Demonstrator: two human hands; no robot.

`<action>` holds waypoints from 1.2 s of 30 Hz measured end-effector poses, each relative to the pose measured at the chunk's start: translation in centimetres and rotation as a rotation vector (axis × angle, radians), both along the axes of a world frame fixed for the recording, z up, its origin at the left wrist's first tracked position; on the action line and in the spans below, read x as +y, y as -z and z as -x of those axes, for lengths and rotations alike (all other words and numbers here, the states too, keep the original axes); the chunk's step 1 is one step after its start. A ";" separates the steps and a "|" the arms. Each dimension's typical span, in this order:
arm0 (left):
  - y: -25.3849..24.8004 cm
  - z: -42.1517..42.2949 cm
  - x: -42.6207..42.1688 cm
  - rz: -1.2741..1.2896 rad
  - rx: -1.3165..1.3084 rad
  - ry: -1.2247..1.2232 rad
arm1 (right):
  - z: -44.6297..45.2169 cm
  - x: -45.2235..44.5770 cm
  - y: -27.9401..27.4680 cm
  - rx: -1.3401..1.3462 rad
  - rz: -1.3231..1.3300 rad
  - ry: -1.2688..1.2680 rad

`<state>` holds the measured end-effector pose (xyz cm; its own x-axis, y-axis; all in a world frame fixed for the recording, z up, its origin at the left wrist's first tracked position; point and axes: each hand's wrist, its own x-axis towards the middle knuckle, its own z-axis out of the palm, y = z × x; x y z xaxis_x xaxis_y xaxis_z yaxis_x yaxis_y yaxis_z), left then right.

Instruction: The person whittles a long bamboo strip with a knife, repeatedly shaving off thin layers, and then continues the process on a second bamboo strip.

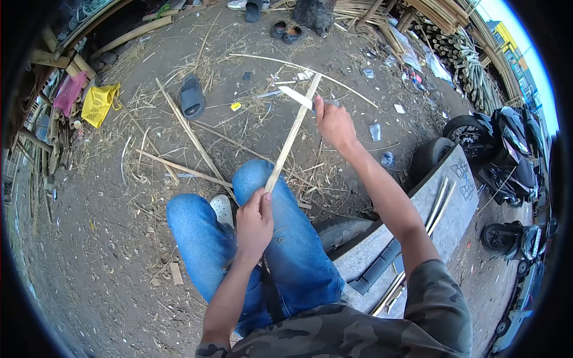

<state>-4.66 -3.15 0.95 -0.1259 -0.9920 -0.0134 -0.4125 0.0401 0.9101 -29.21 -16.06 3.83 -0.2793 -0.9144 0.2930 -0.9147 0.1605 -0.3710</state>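
My left hand (255, 224) grips the near end of a pale bamboo strip (290, 140), just above my right knee. The strip slants up and away from me, past the knee. My right hand (335, 123) is closed round the handle of a knife (296, 97), mostly hidden by the fingers, with the thumb near the base of the blade. The blade points left and lies across the strip near its far end. Whether the edge bites into the bamboo I cannot tell.
Bamboo strips (190, 132) and shavings litter the dirt ground. A grey slipper (191, 96) lies ahead. On my right are a board (439, 197) with strips on it, a tyre (343, 232) and motorbikes (507, 155). Bamboo poles (465, 62) are stacked at the upper right.
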 end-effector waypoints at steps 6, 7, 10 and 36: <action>0.3 0.0 -0.4 -0.001 -0.016 -0.037 | -0.5 -1.5 1.5 0.009 -0.075 -0.045; 0.2 -0.1 -0.7 -0.044 -0.009 -0.027 | -2.5 0.8 2.3 -0.010 -0.124 -0.124; 0.3 -0.5 -0.8 -0.104 0.043 -0.024 | -8.3 9.1 2.3 -0.070 -0.248 -0.358; -13.2 -10.9 -11.3 0.156 0.747 -0.199 | -22.4 3.6 -2.5 -1.635 -0.519 -0.788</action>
